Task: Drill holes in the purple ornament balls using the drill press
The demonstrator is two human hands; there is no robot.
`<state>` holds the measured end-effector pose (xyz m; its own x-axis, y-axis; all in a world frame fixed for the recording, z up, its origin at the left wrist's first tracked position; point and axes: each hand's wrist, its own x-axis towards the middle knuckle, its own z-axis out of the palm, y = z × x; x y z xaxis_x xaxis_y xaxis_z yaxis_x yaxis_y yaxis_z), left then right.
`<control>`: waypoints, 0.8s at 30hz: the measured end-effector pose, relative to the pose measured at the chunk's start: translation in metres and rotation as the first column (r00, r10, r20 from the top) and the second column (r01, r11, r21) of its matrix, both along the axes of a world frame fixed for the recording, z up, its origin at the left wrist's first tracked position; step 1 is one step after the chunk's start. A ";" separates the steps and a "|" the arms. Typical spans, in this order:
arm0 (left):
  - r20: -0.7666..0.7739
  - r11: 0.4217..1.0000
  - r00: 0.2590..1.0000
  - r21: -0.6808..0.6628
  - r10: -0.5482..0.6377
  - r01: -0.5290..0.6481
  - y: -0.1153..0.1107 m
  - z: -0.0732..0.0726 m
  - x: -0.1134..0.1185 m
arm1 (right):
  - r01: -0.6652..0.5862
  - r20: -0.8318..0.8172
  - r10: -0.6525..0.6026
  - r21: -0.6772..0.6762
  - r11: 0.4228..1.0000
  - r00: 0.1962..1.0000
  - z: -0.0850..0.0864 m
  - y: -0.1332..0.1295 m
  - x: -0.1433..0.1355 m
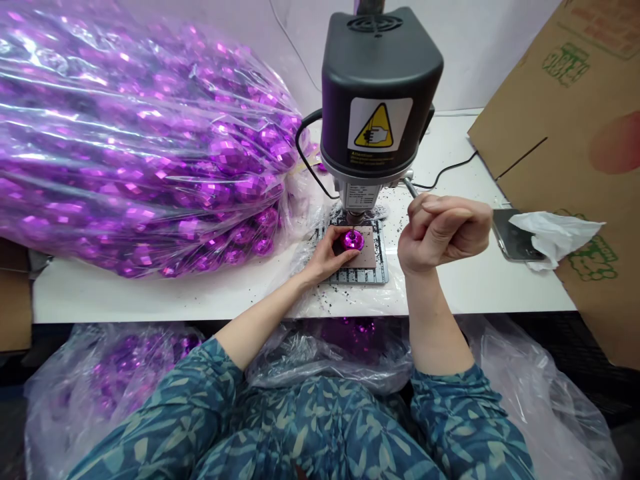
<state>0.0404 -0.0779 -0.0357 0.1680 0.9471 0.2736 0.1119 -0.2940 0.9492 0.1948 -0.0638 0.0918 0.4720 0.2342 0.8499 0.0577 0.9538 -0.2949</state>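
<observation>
Between the thumb and fingers of my left hand (331, 255) is a shiny purple faceted ball (353, 241). It rests on a brown square board (367, 257) on the slotted metal base (381, 275) of a small drill press (383, 87). The drill's chuck (355, 217) is straight above the ball; whether the bit is inside it I cannot tell. My right hand (443, 230) is closed around the end of the drill press's feed lever (411, 187), right of the machine. Dark shavings lie about the base.
A big clear bag (150, 147) full of purple balls fills the table's left side. At the right are a phone (515, 237), a crumpled tissue (555, 233) and a cardboard box (565, 133). Plastic bags (125, 380) with more purple balls hang below the table's front edge.
</observation>
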 end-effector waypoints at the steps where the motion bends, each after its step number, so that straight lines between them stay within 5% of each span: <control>1: -0.001 1.000 1.000 0.002 0.002 -0.002 0.000 0.000 0.000 | 0.002 0.003 -0.002 0.022 1.000 1.000 -0.002 0.000 0.000; 5: 0.003 1.000 1.000 0.002 0.005 -0.005 0.002 -0.001 0.001 | -0.006 -0.012 0.006 0.015 1.000 1.000 0.004 -0.004 -0.004; 10: -0.023 0.996 0.996 0.000 0.086 -0.086 -0.002 0.006 0.002 | -0.026 -0.062 0.010 -0.262 0.965 0.998 0.060 -0.001 -0.009; 13: -0.097 0.968 0.968 0.130 0.230 -0.217 -0.031 0.011 0.001 | -0.072 -0.006 0.074 -0.326 0.942 0.997 0.087 0.008 -0.007; 14: -0.122 0.959 0.967 0.207 0.222 -0.194 -0.047 0.012 0.000 | -0.081 0.008 0.089 -0.330 0.940 0.996 0.091 0.011 -0.006; 16: -0.214 0.934 0.976 0.355 0.039 0.041 -0.083 0.010 -0.004 | -0.078 0.029 0.093 -0.337 0.938 0.995 0.093 0.013 -0.004; 18: -0.394 0.857 0.903 0.393 -0.171 0.333 -0.116 0.005 -0.009 | -0.038 0.055 0.061 -0.351 0.935 0.997 0.090 0.012 -0.004; 20: -0.523 0.798 0.816 0.368 -0.247 0.478 -0.134 0.000 -0.017 | 0.026 0.086 0.006 -0.367 0.930 0.996 0.086 0.011 -0.004; 22: -0.525 0.796 0.824 0.395 -0.213 0.458 -0.130 -0.001 -0.027 | 0.058 0.090 -0.026 -0.382 0.922 0.996 0.085 0.011 -0.005; 24: -0.436 0.843 0.892 0.432 -0.117 0.321 -0.101 0.005 -0.039 | 0.017 0.062 0.006 -0.373 0.928 0.998 0.085 0.012 -0.005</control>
